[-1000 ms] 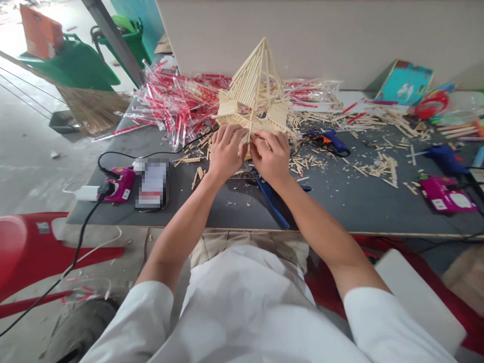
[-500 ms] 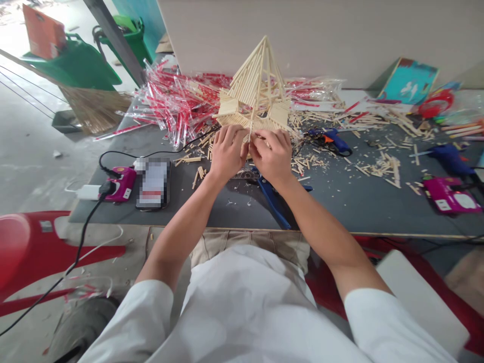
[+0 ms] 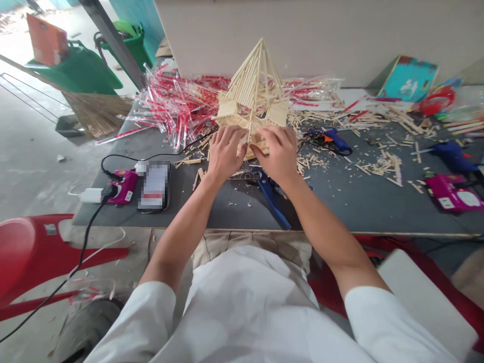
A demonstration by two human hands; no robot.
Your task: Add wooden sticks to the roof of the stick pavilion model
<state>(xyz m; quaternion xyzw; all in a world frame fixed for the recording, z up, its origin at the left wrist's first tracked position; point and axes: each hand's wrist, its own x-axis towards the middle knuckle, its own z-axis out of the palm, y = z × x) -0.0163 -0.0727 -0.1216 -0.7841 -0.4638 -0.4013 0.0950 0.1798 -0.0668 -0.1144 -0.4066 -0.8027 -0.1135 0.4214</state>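
Observation:
A pointed model built from thin wooden sticks [image 3: 255, 91] stands on the grey table [image 3: 340, 212], with a steep pyramid roof over a flat slatted base. My left hand [image 3: 226, 154] holds the base's near edge, fingers curled against the sticks. My right hand [image 3: 276, 154] sits close beside it, fingers spread, its fingertips at the base. Both hands hide the model's lower front.
Behind the model lies a heap of red-printed plastic sleeves [image 3: 170, 108]. Blue-handled pliers [image 3: 269, 194] lie under my right wrist. A blue glue gun [image 3: 328, 138] and cut stick pieces [image 3: 381, 164] are to the right. A phone [image 3: 154, 185] is at left.
My right hand has moved right and opened, its fingers spreading from the pinch they held near the central stick. My left hand stays on the model's base.

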